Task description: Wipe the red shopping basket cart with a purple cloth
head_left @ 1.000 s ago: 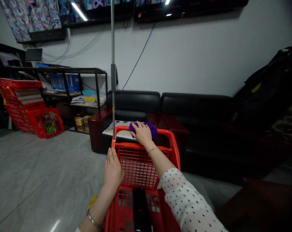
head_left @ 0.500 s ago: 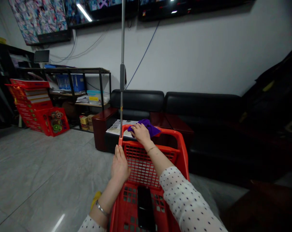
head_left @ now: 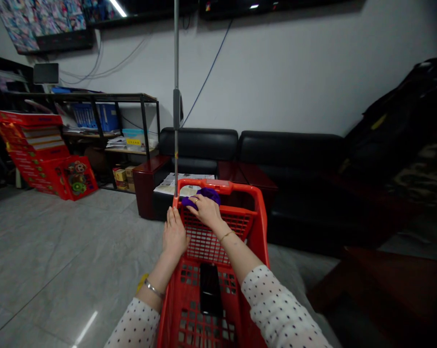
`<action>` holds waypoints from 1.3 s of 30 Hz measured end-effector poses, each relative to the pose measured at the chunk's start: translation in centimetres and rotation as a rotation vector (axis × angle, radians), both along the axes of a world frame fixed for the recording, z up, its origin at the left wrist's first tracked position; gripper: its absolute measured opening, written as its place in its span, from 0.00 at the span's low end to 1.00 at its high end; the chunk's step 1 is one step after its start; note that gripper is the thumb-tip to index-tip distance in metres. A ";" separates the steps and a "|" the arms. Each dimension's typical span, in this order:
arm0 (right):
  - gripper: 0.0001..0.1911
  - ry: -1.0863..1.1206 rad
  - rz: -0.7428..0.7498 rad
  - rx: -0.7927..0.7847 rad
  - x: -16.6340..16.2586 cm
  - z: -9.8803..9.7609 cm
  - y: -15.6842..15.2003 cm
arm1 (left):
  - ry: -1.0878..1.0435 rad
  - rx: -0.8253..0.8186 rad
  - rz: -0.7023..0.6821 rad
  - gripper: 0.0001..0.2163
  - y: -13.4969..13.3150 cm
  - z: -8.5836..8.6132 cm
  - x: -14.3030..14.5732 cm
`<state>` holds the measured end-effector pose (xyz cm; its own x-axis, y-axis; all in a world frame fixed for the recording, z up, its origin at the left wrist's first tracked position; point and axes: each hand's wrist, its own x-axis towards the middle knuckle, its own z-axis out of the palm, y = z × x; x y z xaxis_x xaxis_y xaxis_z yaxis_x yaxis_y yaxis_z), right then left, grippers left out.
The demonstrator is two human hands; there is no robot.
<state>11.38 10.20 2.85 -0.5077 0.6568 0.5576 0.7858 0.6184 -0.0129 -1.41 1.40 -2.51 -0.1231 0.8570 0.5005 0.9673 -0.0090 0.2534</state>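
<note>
A red plastic shopping basket (head_left: 256, 227) stands right in front of me. My left hand (head_left: 174, 235) rests flat on its left rim, fingers stretched forward. My right hand (head_left: 205, 210) presses a purple cloth (head_left: 207, 195) against the inside of the basket's far wall, just below the top edge. A black flat object (head_left: 210, 290) lies on the basket's bottom. A grey metal pole (head_left: 176, 96) rises from the basket's far left corner.
A black sofa (head_left: 276, 154) stands along the white wall behind the basket, with papers (head_left: 182, 183) on a dark red low table (head_left: 146, 179). Red boxes (head_left: 40, 154) and a metal shelf (head_left: 105, 125) stand at the left. Grey tiled floor (head_left: 59, 251) stretches to the left.
My right hand has drawn the purple cloth down from the top of the far rim onto the inner wall. My left hand has slid slightly forward along the left rim.
</note>
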 end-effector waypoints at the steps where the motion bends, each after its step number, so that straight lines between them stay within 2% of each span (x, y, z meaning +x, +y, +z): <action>1: 0.21 0.025 0.012 0.014 0.2 -0.2 -0.3 | -0.003 -0.002 0.000 0.52 -0.1 0.0 0.0; 4: 0.23 0.132 -0.022 0.019 0.3 -0.7 -0.8 | -0.007 0.007 -0.002 0.54 -0.2 0.1 0.1; 8: 0.17 0.234 -0.145 -0.046 -0.8 -0.7 -1.1 | -0.001 0.017 0.003 0.54 -0.1 0.1 0.1; 13: 0.23 0.165 -0.247 0.010 -1.8 -0.6 -1.0 | 0.009 0.004 0.014 0.54 -0.1 0.2 0.0; 17: 0.20 0.147 -0.269 0.057 0.6 -1.6 -1.1 | 0.016 -0.022 0.016 0.52 -0.2 0.5 0.0; 22: 0.20 0.272 -0.443 0.192 4.3 -3.4 -1.8 | 0.004 -0.025 -0.003 0.50 -0.2 0.7 0.0; 25: 0.21 0.311 -0.491 0.195 3.1 -3.7 -2.0 | 0.004 -0.025 -0.003 0.52 0.0 0.5 0.0; 30: 0.23 0.233 -0.385 0.114 -0.2 -2.8 -1.8 | 0.017 -0.038 0.020 0.53 0.1 0.3 -0.4; 32: 0.21 0.179 -0.332 0.091 0.8 -2.6 -1.6 | 0.032 -0.043 0.031 0.53 0.0 0.4 -0.6; 34: 0.19 0.172 -0.339 0.104 3.1 -2.7 -1.3 | 0.043 -0.052 0.036 0.54 0.0 0.5 -0.7; 37: 0.18 0.255 -0.467 0.154 6.5 -3.3 -1.0 | 0.050 -0.061 0.035 0.55 0.0 0.7 -0.6; 39: 0.18 0.314 -0.560 0.167 7.2 -3.5 -1.0 | 0.049 -0.072 0.034 0.54 0.1 0.9 -0.4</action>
<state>18.61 9.22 -0.67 0.0883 0.6659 0.7408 0.9636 0.1313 -0.2329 -1.80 1.47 -1.59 -0.1294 0.8869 0.4435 0.9781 0.0406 0.2043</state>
